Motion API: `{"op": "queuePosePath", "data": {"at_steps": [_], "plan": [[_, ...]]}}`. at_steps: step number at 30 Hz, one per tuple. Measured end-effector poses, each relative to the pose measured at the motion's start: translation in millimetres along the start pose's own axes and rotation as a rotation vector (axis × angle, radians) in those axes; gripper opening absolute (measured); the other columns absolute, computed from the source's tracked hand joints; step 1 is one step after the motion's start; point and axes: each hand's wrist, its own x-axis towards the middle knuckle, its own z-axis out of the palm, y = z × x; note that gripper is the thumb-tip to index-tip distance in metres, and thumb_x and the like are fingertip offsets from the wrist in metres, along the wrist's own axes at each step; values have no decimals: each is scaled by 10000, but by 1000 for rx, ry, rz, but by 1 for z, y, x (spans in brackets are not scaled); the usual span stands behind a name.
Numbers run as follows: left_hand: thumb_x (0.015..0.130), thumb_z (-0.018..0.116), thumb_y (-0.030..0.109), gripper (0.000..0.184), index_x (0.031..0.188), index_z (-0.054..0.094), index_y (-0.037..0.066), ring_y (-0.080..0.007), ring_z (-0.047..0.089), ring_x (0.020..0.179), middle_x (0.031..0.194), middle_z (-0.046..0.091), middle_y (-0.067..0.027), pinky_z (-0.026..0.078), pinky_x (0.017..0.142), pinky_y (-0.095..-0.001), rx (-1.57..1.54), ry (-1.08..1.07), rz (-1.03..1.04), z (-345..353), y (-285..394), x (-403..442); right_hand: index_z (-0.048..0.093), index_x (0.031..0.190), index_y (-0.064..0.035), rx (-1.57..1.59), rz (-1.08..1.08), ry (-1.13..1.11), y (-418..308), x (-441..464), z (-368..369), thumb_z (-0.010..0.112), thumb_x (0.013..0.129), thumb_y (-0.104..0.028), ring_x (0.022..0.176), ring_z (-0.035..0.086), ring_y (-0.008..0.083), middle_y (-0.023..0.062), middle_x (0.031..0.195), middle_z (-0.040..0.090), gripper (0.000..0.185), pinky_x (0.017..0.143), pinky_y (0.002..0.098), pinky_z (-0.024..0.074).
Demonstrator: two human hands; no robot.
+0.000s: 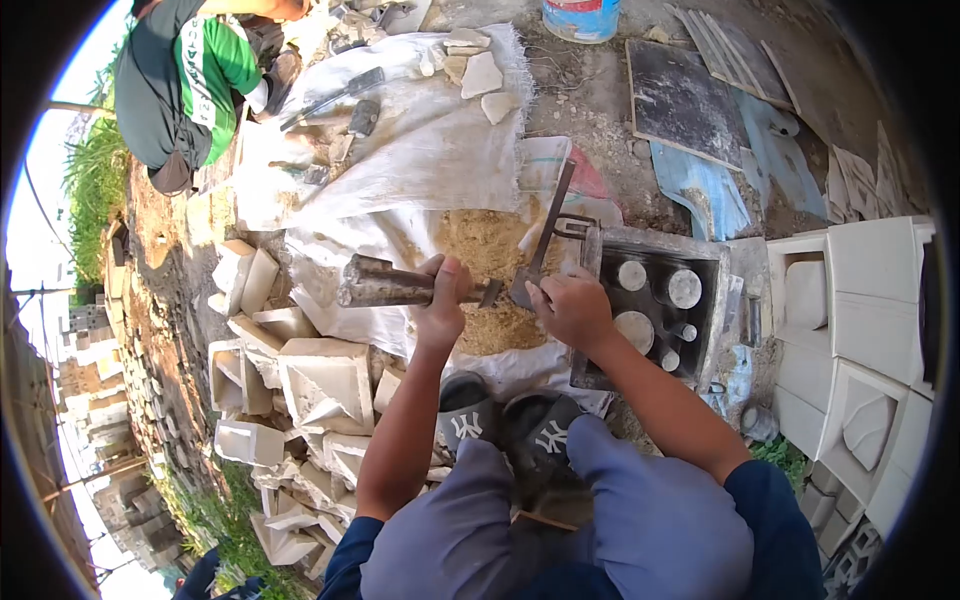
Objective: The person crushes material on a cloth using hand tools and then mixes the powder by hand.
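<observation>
grains (480, 232), brown and loose, heaped on white sheeting (400, 185).
the person's left hand (443, 305) is wrapped round a dark cylindrical tool (375, 282), thick end to the left; the right hand (574, 310), apart from it, has its fingers closed on the near end of a long metal tool (553, 215) pointing far. right, a dark box (655, 242) holds round blocks (684, 289); pale hollow pieces (326, 385) lie left.

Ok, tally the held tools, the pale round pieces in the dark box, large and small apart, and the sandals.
Held tools: 2
Large round pieces: 3
Small round pieces: 2
Sandals: 2
Total: 9
</observation>
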Motion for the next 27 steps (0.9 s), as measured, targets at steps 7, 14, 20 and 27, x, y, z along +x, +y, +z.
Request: {"op": "queuePosePath", "data": {"at_steps": [7, 14, 20, 27], "plan": [[1054, 471, 128, 388, 678, 380, 98, -96, 270, 510, 562, 326, 28, 249, 509, -302, -208, 15, 214, -7, 35, -14, 592, 665, -65, -26, 3, 34, -1, 0, -2, 659, 908, -218, 632, 608, 329, 107, 655, 623, 294, 683, 425, 502], [1043, 499, 159, 411, 664, 344, 126, -85, 245, 479, 535, 301, 36, 261, 506, -303, -211, 197, 125, 7, 55, -13, 617, 669, -59, -38, 22, 22, -2, 0, -2, 667, 893, -221, 643, 600, 342, 123, 638, 618, 281, 660, 442, 503], [1045, 497, 130, 412, 665, 340, 122, -74, 246, 489, 568, 277, 59, 235, 493, -290, -155, 130, 46, 2, 5, 8, 615, 676, -67, -45, 27, 2, 0, 1, 4, 655, 898, -225, 659, 621, 342, 117, 684, 659, 276, 702, 446, 515], [1059, 481, 145, 405, 671, 372, 99, -82, 275, 496, 566, 306, 44, 264, 509, -295, -77, 167, 102, 5, 9, -13, 612, 674, -61, -40, 51, -5, -3, -1, 3, 651, 903, -234, 649, 595, 339, 121, 655, 627, 290, 673, 446, 502]]}}
